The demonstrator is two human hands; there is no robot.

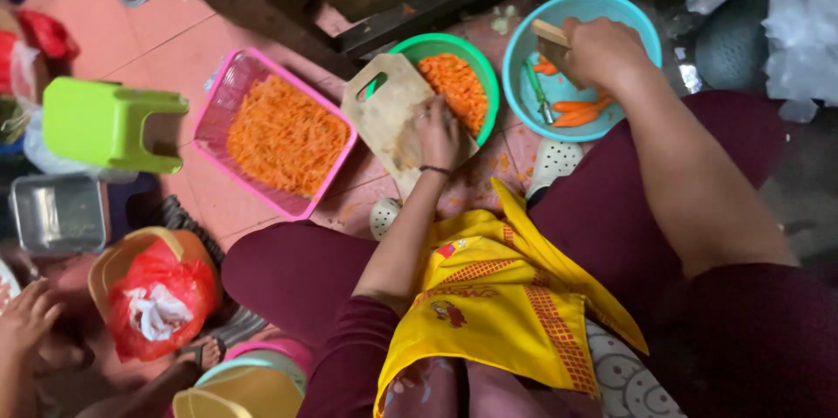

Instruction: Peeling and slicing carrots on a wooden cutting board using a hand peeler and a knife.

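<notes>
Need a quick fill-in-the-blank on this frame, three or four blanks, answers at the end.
1. The left hand rests on the wooden ____, which leans on the green bowl.
2. The right hand reaches into the ____ bowl that holds carrot pieces.
3. The pink basket is filled with shredded ____.
4. The small plastic stool is ____ in colour.

Missing words: cutting board; blue; carrot; green

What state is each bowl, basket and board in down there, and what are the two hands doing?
Pink basket: full of shredded carrot.
Green bowl: holds shredded carrot.
Cutting board: leaning on the green bowl.
Blue bowl: holds carrot pieces.
Left hand: flat on board.
Right hand: gripping a wooden handle.
</notes>
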